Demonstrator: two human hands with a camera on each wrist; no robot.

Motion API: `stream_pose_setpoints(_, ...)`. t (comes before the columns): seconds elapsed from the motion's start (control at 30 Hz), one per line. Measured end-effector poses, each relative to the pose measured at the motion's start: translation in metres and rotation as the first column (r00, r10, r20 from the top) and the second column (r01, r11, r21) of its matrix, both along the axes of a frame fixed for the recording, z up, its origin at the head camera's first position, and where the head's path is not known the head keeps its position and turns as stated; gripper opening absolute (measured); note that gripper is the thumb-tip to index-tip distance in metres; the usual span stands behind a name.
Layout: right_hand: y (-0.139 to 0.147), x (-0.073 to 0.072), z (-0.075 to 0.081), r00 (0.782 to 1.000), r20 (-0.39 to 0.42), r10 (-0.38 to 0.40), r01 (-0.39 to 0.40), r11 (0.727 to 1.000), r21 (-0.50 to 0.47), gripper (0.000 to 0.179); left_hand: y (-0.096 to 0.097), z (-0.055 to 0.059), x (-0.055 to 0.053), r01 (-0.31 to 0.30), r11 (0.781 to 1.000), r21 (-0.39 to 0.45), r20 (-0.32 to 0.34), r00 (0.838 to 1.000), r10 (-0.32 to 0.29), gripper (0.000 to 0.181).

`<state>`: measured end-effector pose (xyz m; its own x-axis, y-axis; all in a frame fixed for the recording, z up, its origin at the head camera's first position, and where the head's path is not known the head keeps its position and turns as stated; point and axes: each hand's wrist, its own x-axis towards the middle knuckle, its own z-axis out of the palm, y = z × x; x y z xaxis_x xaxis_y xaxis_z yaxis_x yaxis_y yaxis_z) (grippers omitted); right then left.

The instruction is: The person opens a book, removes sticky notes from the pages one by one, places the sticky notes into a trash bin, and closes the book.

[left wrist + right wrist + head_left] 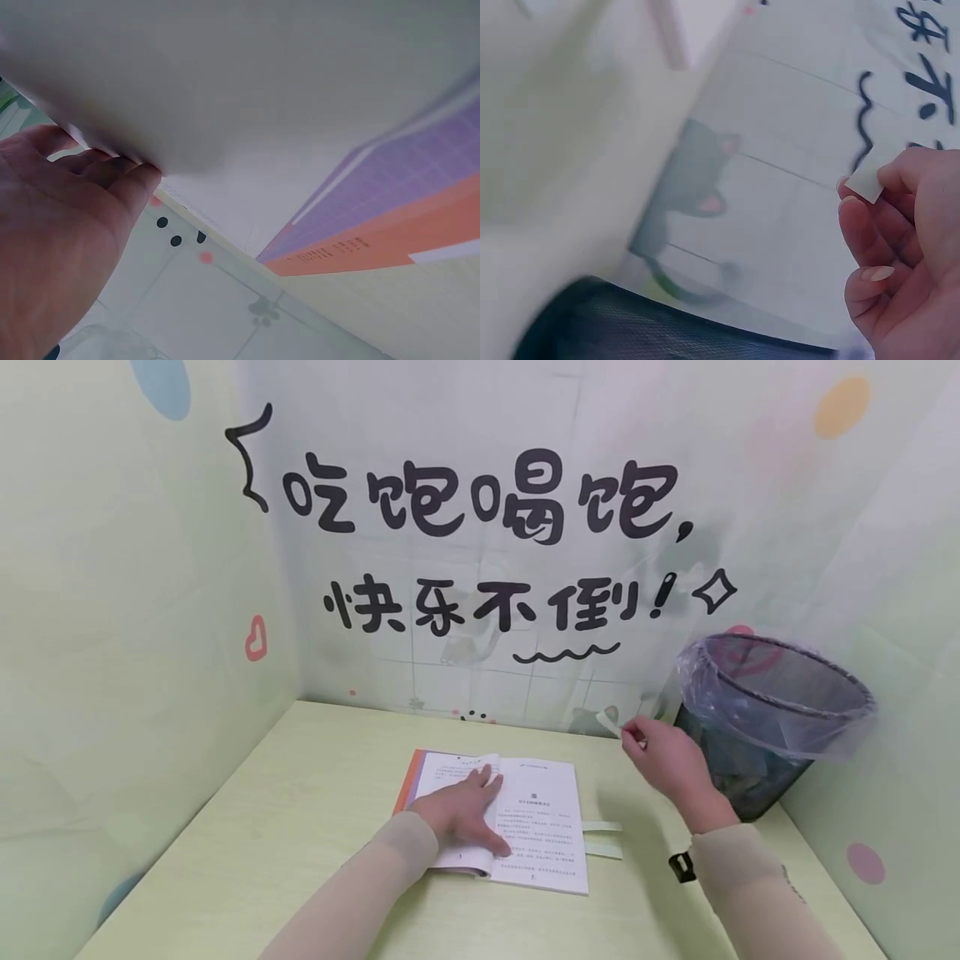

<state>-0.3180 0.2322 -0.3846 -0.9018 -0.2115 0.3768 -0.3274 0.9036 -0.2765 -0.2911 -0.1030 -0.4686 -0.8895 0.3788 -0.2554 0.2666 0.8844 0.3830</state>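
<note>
An open book (536,827) with printed pages lies on the table. My left hand (459,812) rests on its left page near the spine, fingers spread and thumb reaching onto the right page. In the left wrist view, the fingertips touch the edge of a page (247,97), with the book's orange and purple cover (345,251) beneath. My right hand (667,764) is raised to the right of the book, pinching a short pale paper strip (868,178) between thumb and forefinger. Two pale strips (602,852) stick out past the book's right edge.
A black mesh bin (738,768) lined with a clear plastic bag (693,685) stands at the right, close behind the right hand. A small black clip-like object (682,867) shows by the right sleeve. Printed walls enclose the pale table (225,852).
</note>
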Motion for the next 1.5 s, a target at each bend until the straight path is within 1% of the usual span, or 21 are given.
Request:
stream_pose_setpoints(0.1,0.005,0.005,0.028,0.998,-0.057,0.002,-0.004,0.999,-0.034,0.024,0.0,0.0,0.0,-0.002,1.0,0.008,0.001,1.0,0.002,0.123)
stream_pose_setpoints(0.17,0.011,0.009,0.044,0.993,-0.117,0.001,-0.007,0.999,-0.053,0.023,-0.001,0.0,0.0,-0.002,1.0,0.011,0.001,1.0,0.002,0.123)
stream_pose_setpoints(0.23,0.018,0.012,0.059,0.982,-0.187,-0.009,-0.005,0.997,-0.074,0.023,-0.001,0.0,0.001,-0.002,1.0,0.011,-0.002,1.0,0.002,0.123)
stream_pose_setpoints(0.33,0.033,0.015,0.08,0.963,-0.265,-0.049,0.021,0.994,-0.109,0.024,-0.002,0.0,0.001,-0.001,1.0,0.011,-0.006,1.0,0.001,0.124)
stream_pose_setpoints(0.43,0.049,0.017,0.097,0.955,-0.273,-0.116,0.082,0.988,-0.134,0.029,-0.002,0.0,0.001,0.0,1.0,0.013,-0.007,1.0,0.0,0.124)
stream_pose_setpoints(0.57,0.075,0.016,0.111,0.955,-0.211,-0.206,0.182,0.975,-0.129,0.037,-0.002,0.0,0.001,-0.004,1.0,0.02,0.004,1.0,0.004,0.123)
stream_pose_setpoints(0.73,0.103,0.016,0.117,0.945,-0.125,-0.302,0.288,0.95,-0.124,0.044,-0.002,0.0,0.002,-0.008,1.0,0.016,0.01,1.0,0.008,0.123)
stream_pose_setpoints(0.83,0.116,0.016,0.117,0.938,-0.097,-0.333,0.321,0.94,-0.116,0.045,-0.003,0.0,0.003,-0.008,1.0,0.015,0.007,1.0,0.008,0.123)
stream_pose_setpoints(1.0,0.133,0.015,0.117,0.934,-0.05,-0.353,0.35,0.934,-0.067,0.045,-0.003,0.001,0.004,-0.012,1.0,0.021,0.007,1.0,0.012,0.122)
stream_pose_setpoints(1.07,0.138,0.016,0.117,0.924,-0.028,-0.381,0.38,0.924,-0.033,0.047,-0.002,0.0,0.003,-0.011,1.0,0.019,0.006,1.0,0.011,0.122)
stream_pose_setpoints(1.17,0.142,0.017,0.118,0.899,-0.005,-0.439,0.439,0.899,0.002,0.051,-0.002,-0.001,0.002,-0.007,1.0,0.014,0.003,1.0,0.007,0.123)
stream_pose_setpoints(1.2,0.142,0.017,0.118,0.89,-0.004,-0.457,0.457,0.89,0.009,0.052,-0.002,-0.002,0.002,-0.007,1.0,0.013,0.001,1.0,0.007,0.123)
stream_pose_setpoints(1.23,0.142,0.017,0.118,0.886,-0.005,-0.464,0.464,0.886,0.009,0.052,-0.002,-0.002,0.001,-0.007,1.0,0.012,0.001,1.0,0.007,0.123)
stream_pose_setpoints(1.3,0.138,0.018,0.118,0.887,-0.021,-0.462,0.462,0.887,-0.008,0.051,-0.003,-0.003,0.0,-0.007,1.0,0.013,0.001,1.0,0.007,0.124)
stream_pose_setpoints(1.4,0.125,0.022,0.117,0.9,-0.073,-0.43,0.427,0.903,-0.05,0.047,-0.003,-0.004,0.0,-0.007,1.0,0.014,0.0,1.0,0.007,0.124)
stream_pose_setpoints(1.5,0.105,0.026,0.112,0.911,-0.134,-0.39,0.379,0.92,-0.097,0.044,-0.004,-0.003,0.0,-0.002,1.0,0.017,-0.002,1.0,0.002,0.124)
